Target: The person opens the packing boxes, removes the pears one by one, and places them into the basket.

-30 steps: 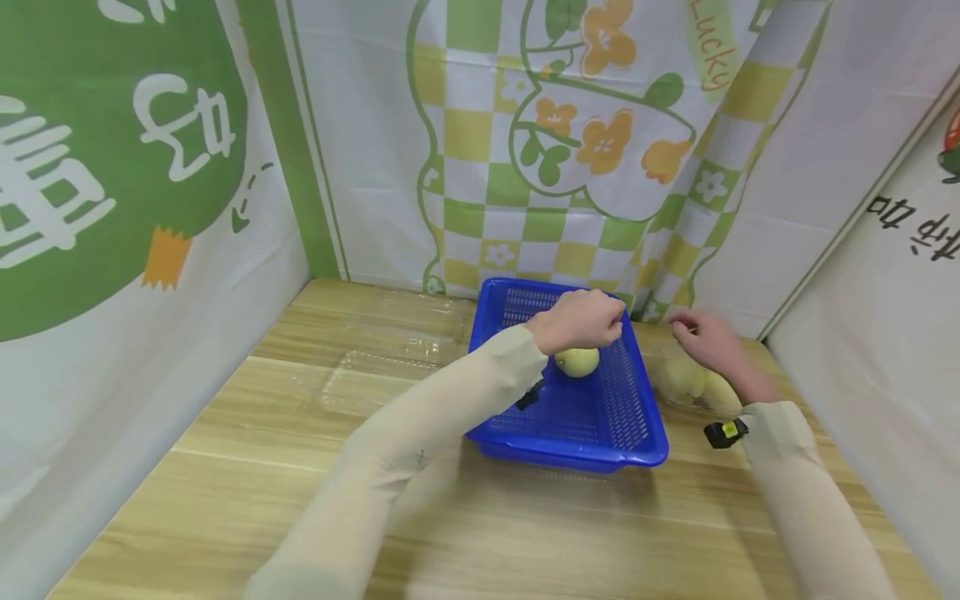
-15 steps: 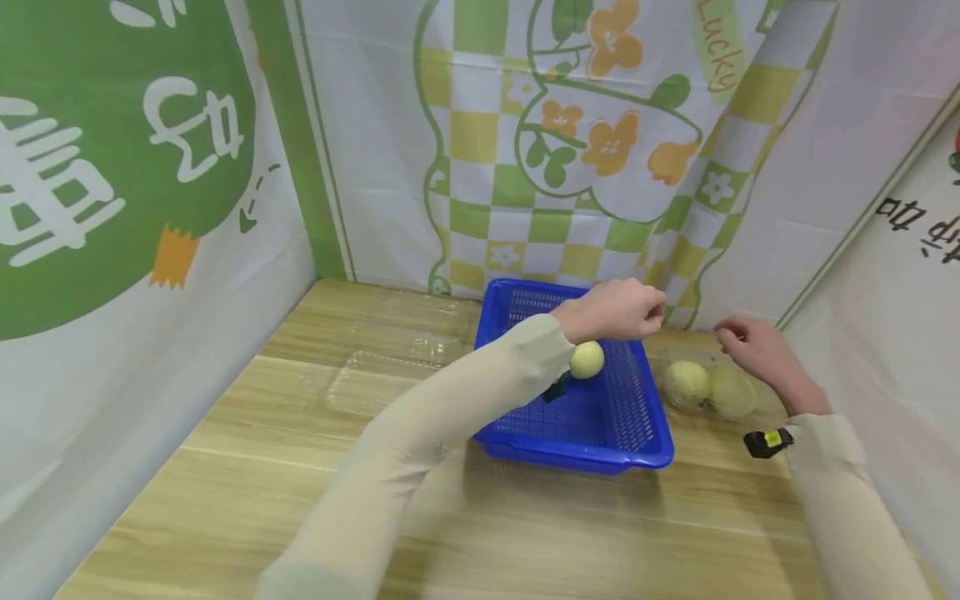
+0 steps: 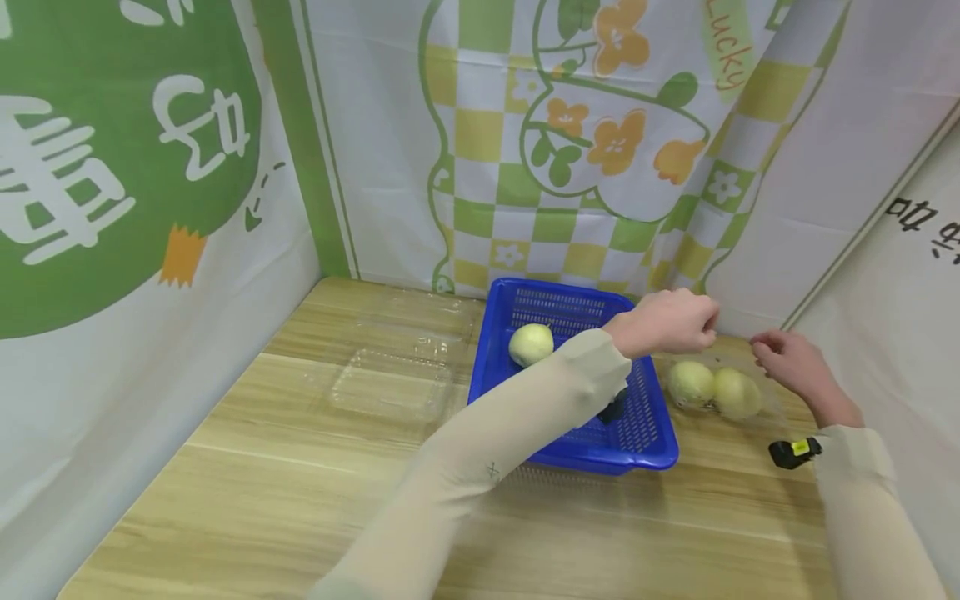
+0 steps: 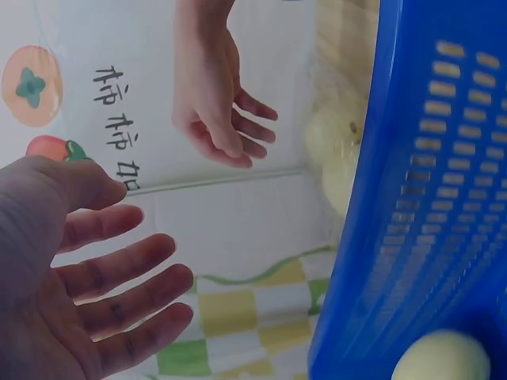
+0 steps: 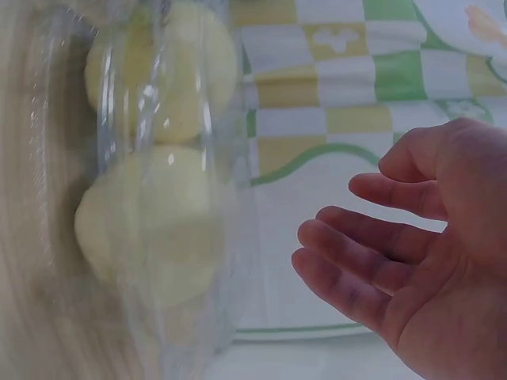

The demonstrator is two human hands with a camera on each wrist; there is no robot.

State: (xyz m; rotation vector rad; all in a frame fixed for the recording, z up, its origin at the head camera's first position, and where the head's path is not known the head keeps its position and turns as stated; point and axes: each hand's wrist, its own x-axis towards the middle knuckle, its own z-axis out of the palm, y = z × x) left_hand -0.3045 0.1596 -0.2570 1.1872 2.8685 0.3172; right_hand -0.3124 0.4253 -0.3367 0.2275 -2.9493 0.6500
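My left hand hovers above the right rim of the blue basket. Its fingers are spread and hold nothing in the left wrist view. Farther right, my right hand hangs beside a clear plastic box, with loosely bent, bare fingers. Two round, pale yellow-green fruits, like pears, lie in that box: one fruit on the left and another fruit on the right. Inside the basket sits a similar fruit; my left forearm hides part of the basket's inside.
An open clear plastic container lies on the wooden table, left of the basket. A patterned curtain hangs close behind, and a white printed cloth closes off the right side.
Both hands have moved right, the left from over the basket to past its right rim. The boxed fruits show more plainly. My left forearm now covers where a basket fruit was visible.
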